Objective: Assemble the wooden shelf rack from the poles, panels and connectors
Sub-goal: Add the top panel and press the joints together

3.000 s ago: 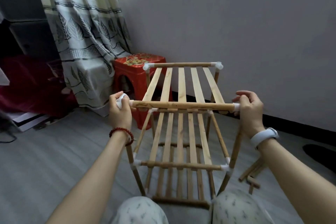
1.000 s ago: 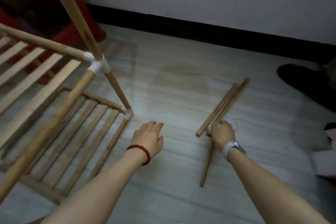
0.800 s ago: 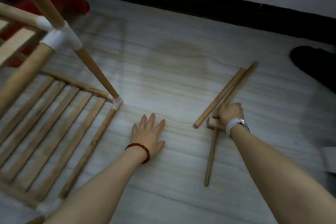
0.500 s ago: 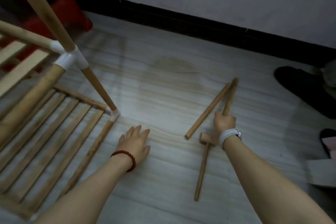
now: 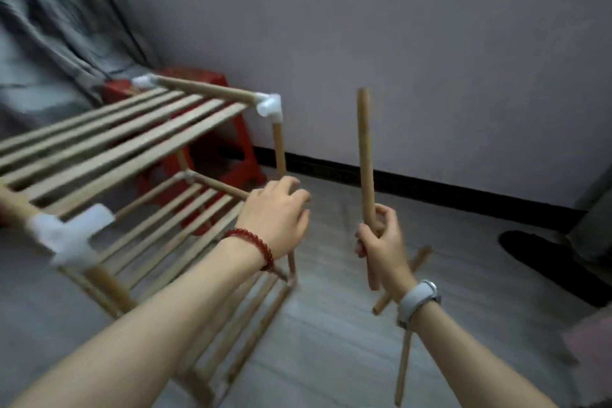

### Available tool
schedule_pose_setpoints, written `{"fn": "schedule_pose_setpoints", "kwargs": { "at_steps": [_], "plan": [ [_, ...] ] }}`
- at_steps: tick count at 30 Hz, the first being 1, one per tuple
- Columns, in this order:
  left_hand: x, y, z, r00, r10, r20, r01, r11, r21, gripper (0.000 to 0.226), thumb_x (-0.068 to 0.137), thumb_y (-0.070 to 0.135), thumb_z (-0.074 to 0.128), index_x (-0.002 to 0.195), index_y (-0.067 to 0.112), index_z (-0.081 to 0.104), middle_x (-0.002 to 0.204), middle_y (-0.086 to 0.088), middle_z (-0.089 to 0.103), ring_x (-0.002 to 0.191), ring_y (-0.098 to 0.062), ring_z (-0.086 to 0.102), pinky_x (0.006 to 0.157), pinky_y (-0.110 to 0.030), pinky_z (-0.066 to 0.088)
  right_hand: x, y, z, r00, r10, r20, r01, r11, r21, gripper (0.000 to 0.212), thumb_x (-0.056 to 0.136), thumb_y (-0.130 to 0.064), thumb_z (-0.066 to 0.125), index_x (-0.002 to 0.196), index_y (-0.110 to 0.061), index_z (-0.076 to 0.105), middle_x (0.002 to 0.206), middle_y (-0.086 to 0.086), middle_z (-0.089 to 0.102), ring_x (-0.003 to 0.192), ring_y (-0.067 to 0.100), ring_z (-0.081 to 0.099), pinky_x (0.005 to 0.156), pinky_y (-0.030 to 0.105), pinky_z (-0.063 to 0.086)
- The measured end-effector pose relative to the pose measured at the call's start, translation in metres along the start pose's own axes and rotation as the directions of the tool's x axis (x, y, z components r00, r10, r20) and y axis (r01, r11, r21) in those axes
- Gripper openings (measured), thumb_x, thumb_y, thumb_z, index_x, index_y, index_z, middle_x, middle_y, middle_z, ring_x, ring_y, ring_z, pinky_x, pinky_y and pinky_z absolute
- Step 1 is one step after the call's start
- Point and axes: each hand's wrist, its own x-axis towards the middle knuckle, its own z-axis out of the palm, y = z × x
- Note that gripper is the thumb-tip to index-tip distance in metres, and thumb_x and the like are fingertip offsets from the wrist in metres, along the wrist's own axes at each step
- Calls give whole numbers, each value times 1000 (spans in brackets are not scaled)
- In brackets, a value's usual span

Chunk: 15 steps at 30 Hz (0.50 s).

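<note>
The wooden shelf rack (image 5: 109, 142) stands on the left with slatted panels at three levels, joined by white plastic connectors (image 5: 270, 108). My right hand (image 5: 381, 242) grips a round wooden pole (image 5: 364, 156) near its lower end and holds it upright in the air. My left hand (image 5: 276, 219) hovers in front of the rack's right side with its fingers loosely bent, holding nothing. Two more poles (image 5: 404, 354) lie on the floor below my right wrist, partly hidden by it.
A red plastic stool (image 5: 228, 156) stands behind the rack against the wall, beside a patterned curtain (image 5: 59, 26). A dark object (image 5: 546, 258) lies on the floor at the right. The grey floor (image 5: 331, 341) spreads between the rack and the loose poles.
My right hand has lifted one pole off the floor and holds it upright. My left hand has come up from the floor. The view has swung back up towards the rack.
</note>
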Motion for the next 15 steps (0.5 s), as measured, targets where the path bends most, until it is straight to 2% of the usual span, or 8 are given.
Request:
{"fn": "schedule_pose_setpoints", "kwargs": {
  "at_steps": [3, 6, 7, 9, 11, 12, 15],
  "plan": [
    [-34, -11, -66, 981, -43, -188, 63, 993, 98, 31, 93, 36, 42, 117, 24, 58, 123, 4, 52, 111, -17, 49, 93, -34, 33, -9, -52, 22, 977, -166, 137, 178, 981, -83, 18, 95, -14, 52, 112, -13, 54, 62, -5, 46, 46, 4, 42, 45, 19, 36],
    [-80, -36, -109, 930, -112, -351, 200, 954, 225, 28, 90, 37, 44, 108, 25, 62, 110, 5, 59, 107, -18, 51, 93, -37, 29, -29, -88, 49, 919, -273, 283, 306, 949, -79, 15, 96, -21, 49, 102, -33, 55, 61, -6, 45, 51, 12, 42, 50, 29, 37],
    [-92, -47, -117, 921, -163, -354, 265, 928, 261, 29, 90, 39, 43, 108, 26, 61, 111, 5, 59, 109, -18, 50, 95, -39, 28, -35, -98, 56, 905, -296, 307, 335, 938, -84, 19, 96, -18, 49, 98, -36, 53, 63, -5, 47, 51, 11, 43, 49, 29, 38],
    [-114, -74, -125, 901, -339, -272, 409, 872, 269, 33, 91, 42, 40, 116, 27, 56, 119, 3, 55, 116, -20, 45, 104, -46, 24, -46, -115, 74, 875, -332, 353, 385, 918, -92, 27, 93, -10, 49, 95, -37, 49, 67, -2, 47, 49, 5, 45, 48, 21, 41],
    [-128, -95, -124, 868, -474, -150, 494, 857, 149, 35, 92, 41, 42, 120, 24, 52, 128, 0, 48, 123, -22, 39, 109, -54, 19, -55, -131, 87, 841, -376, 389, 445, 890, -102, 29, 94, -11, 48, 97, -40, 47, 68, -6, 47, 49, -1, 46, 47, 12, 39],
    [-133, -101, -121, 863, -491, -116, 499, 865, 52, 33, 92, 38, 44, 119, 21, 54, 129, -2, 47, 125, -22, 36, 110, -56, 18, -60, -137, 92, 821, -401, 406, 483, 867, -120, 28, 96, -15, 48, 99, -43, 46, 68, -10, 48, 51, -3, 47, 49, 11, 40],
    [-147, -112, -117, 880, -443, -172, 407, 889, -208, 19, 89, 25, 55, 102, 13, 63, 124, -4, 48, 129, -22, 32, 109, -55, 21, -72, -148, 104, 763, -422, 489, 586, 770, -251, 24, 96, -25, 47, 114, -41, 48, 70, -15, 52, 59, -1, 51, 56, 15, 41]
  ]
}}
